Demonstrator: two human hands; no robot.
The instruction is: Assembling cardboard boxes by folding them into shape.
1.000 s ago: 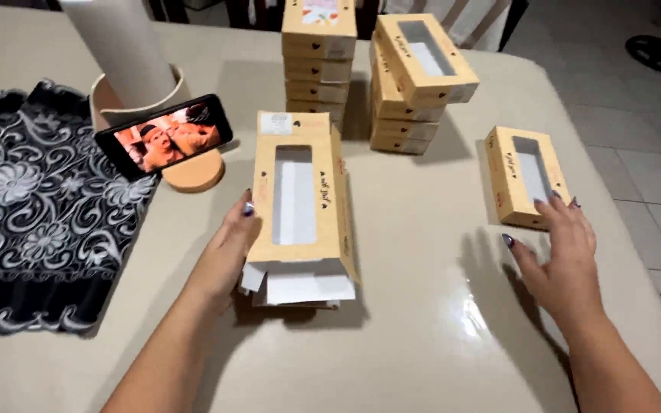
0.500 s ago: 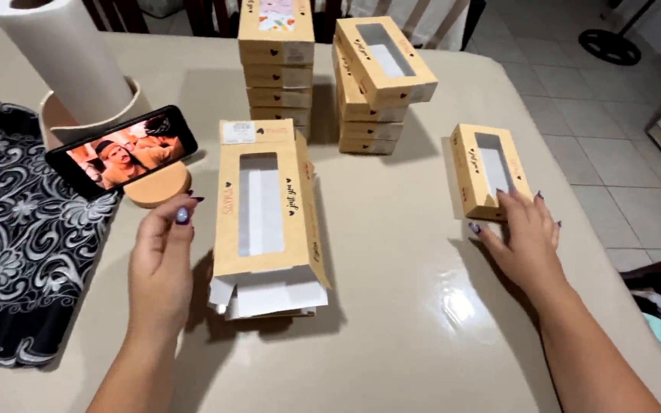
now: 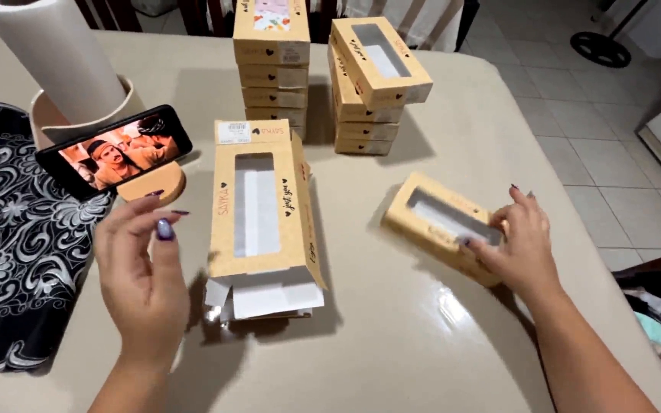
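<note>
I see the right hand (image 3: 518, 245) pinching a window box (image 3: 444, 226) near the desk's (image 3: 392, 336) right edge, left hand (image 3: 143, 268) spread, hovering beside the flat-box pile (image 3: 262, 222).

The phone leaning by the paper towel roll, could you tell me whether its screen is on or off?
On. The phone rests tilted on a round wooden stand, its screen lit with a colourful picture.
</note>
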